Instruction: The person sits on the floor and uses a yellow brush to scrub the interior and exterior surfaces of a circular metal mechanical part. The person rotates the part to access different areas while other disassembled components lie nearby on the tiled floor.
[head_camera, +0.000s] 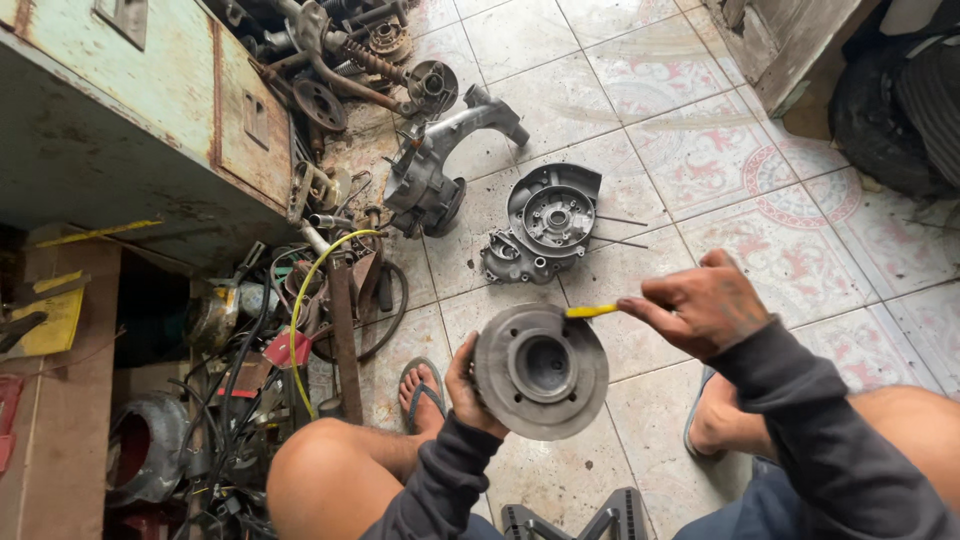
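My left hand (466, 388) grips the left edge of a round grey metal hub (541, 371) with a hollow centre, held up over my knees. My right hand (697, 303) pinches a thin yellow tool (591, 311) whose tip touches the hub's upper right rim. Both sleeves are dark grey. My feet in sandals rest on the tiled floor below.
A grey engine casing (545, 223) with two thin rods lies on the tiles ahead, with another casing part (437, 165) behind it. Scrap parts, cables and a yellow hose (305, 290) pile up at left beside a worn green cabinet (150, 110). Tyres (900, 100) sit top right.
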